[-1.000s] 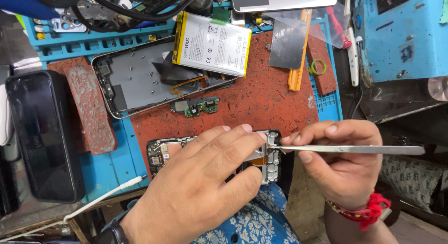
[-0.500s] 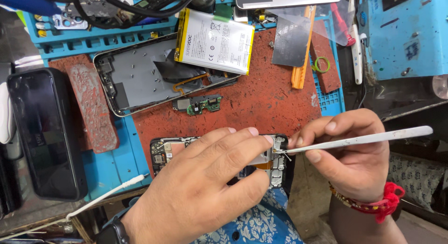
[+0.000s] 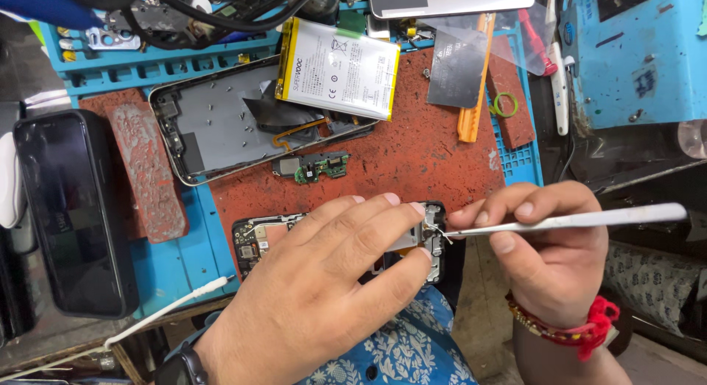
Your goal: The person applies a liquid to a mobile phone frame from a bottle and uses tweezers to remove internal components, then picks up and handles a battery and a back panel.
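Bright, even daylight, soft shadows under the hands, sharp focus, dim left edge.

White battery [image 3: 337, 68], orange pry tool [image 3: 475, 83], black phone [image 3: 70, 215]

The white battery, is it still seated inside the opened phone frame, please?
No, the white battery lies tilted across the upper edge of the opened phone frame.
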